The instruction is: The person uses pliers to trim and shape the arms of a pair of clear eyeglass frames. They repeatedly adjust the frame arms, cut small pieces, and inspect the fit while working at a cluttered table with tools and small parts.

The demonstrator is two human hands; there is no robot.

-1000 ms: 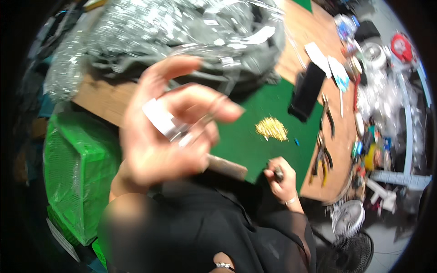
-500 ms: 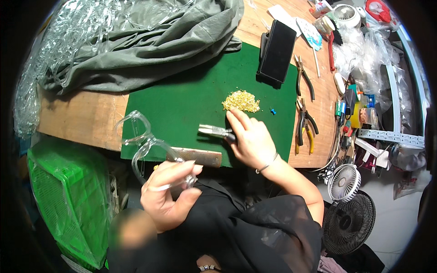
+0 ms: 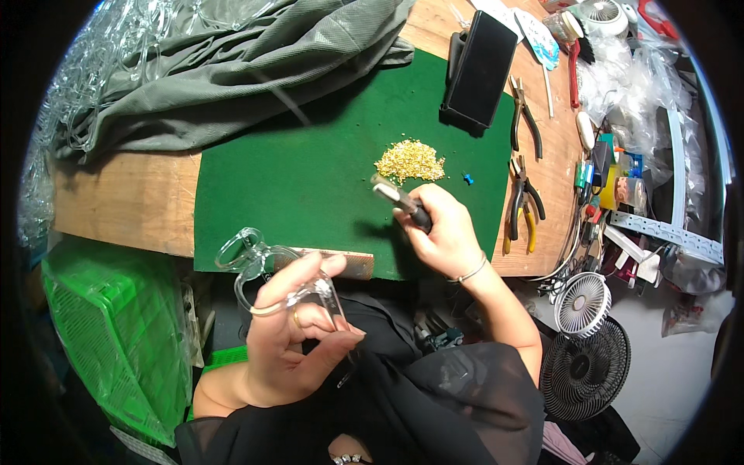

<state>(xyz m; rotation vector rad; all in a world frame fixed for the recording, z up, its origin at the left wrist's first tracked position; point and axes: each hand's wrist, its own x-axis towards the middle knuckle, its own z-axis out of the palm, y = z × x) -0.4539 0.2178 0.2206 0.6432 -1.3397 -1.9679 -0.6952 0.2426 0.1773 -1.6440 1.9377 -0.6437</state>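
Observation:
My left hand, low and left of centre, grips a clear plastic eyeglass frame, its loops above my fingers over the front edge of the green mat. My right hand is closed round a metal tool with dark handles, its tip a little below a heap of tiny gold pieces. A small blue pin lies right of the heap. A perforated metal bar rests along the mat's front edge, behind my left hand.
Grey cloth and clear plastic pieces cover the back left. A black phone, pliers, cluttered supplies and a metal rack line the right. Green crates stand lower left; fans lower right.
My left hand has come down from high in the picture, where it was blurred, to low at left. My right hand has risen toward the gold heap, its tool now angled up-left.

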